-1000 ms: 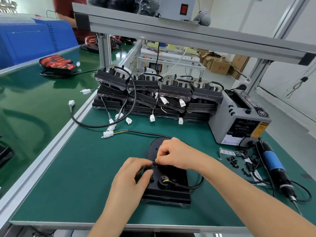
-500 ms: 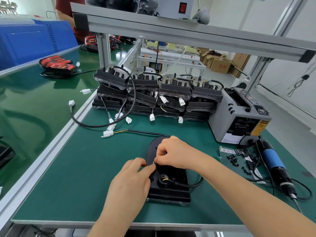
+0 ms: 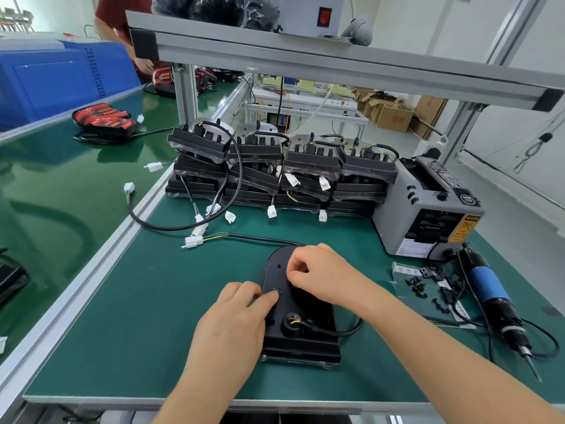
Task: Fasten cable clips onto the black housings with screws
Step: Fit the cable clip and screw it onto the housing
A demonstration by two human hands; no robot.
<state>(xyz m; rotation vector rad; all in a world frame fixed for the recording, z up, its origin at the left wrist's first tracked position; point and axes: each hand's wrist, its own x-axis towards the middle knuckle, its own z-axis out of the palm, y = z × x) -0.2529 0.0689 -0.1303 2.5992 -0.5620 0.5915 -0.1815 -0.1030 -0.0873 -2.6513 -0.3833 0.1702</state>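
L hand (image 3: 232,325): thumb tip on a tiny cable clip (image 3: 277,290), other fingers curled at the left edge of the black housing (image 3: 273,275); can't tell if it's a real grip. R hand (image 3: 321,276) sits on the housing's upper half, fingers curled, thumb to index; contents too small to see. Housing lies flat on the green mat (image 3: 122,316), its cable (image 3: 348,330) looping right. Loose clips (image 3: 415,286) and an electric screwdriver (image 3: 489,289) lie to the right, w/ more stacked housings (image 3: 275,172) at the back.

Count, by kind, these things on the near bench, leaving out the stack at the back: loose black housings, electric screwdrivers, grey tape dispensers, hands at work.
Black housing: 1
Electric screwdriver: 1
Grey tape dispenser: 1
Hands: 2 (left hand, right hand)
Total: 5
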